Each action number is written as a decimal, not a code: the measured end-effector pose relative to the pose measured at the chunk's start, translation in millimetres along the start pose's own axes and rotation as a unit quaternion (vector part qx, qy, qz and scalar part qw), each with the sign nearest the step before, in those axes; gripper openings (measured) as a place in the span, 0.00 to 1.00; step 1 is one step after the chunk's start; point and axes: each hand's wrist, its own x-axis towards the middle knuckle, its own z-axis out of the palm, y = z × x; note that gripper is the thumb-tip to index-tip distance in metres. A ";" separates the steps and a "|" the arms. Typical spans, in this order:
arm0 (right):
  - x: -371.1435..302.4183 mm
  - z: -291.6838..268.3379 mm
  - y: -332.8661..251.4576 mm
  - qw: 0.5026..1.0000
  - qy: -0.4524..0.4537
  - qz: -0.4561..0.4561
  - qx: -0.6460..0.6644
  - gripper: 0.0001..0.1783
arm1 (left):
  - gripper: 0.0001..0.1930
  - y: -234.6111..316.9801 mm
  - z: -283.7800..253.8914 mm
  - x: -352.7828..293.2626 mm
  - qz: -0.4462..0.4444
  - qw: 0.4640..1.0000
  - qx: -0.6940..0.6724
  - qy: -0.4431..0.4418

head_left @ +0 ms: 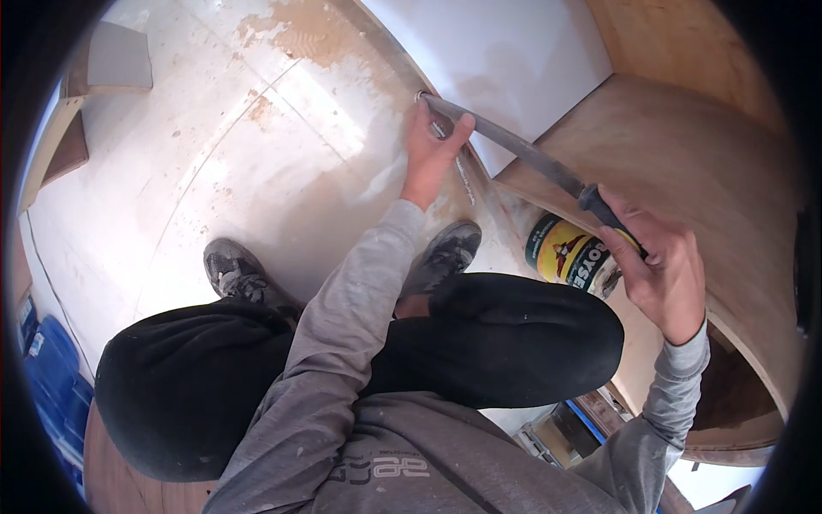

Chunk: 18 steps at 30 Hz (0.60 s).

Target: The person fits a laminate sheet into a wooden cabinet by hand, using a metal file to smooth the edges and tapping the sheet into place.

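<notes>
A long, narrow grey file point(535, 157) with a black and yellow handle runs slantwise across the upper right. My right hand point(664, 270) is closed around its handle. At the far end, the thumb and fingers of my left hand point(435, 147) pinch the tip, beside the edge of a pale panel point(514, 60). Some of the left fingers are hidden behind the hand. A thin, pale twisted strip point(465, 176) shows just past my left hand; what it is I cannot make out.
A dark can with a yellow label point(569, 253) stands below the file. Curved brown wooden panels point(685, 146) fill the right side. The floor point(231, 163) is pale and stained. At the left are a wooden piece point(116, 56) and a blue plastic object point(56, 377).
</notes>
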 end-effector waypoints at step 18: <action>-1.1 5.0 -4.4 0.999 -0.001 0.034 -0.010 0.19 | 0.52 10.1 8.3 -9.0 -0.042 0.999 0.016 -0.019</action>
